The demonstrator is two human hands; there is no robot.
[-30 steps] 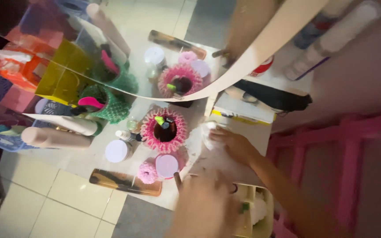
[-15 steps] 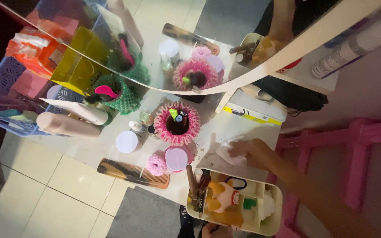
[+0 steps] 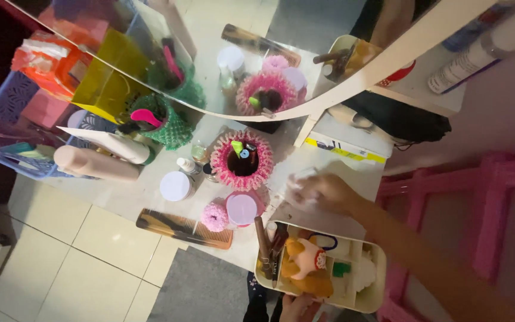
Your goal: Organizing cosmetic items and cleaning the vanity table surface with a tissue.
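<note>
My right hand [image 3: 324,192] presses a crumpled white cloth [image 3: 297,180] onto the pale tabletop [image 3: 335,162], just right of a pink crocheted holder [image 3: 241,160] that has small items in it. My left hand [image 3: 298,307] shows only at the bottom edge. It grips a cream organiser tray [image 3: 378,279] from below, and the tray sits off the table's front edge. The tray carries brushes, a small orange doll and white pads.
A mirror [image 3: 222,53] leans along the back of the table. On the table are a pink-lidded jar [image 3: 241,209], a white-lidded jar [image 3: 175,186], a brown comb [image 3: 183,228], a green crocheted holder [image 3: 171,128] and tubes [image 3: 96,164]. A blue basket [image 3: 7,101] is left, a pink rack [image 3: 496,197] right.
My right hand has slid the cloth back and forth on the tabletop and is now further up-left. The tray has come fully into view, held by my left hand.
</note>
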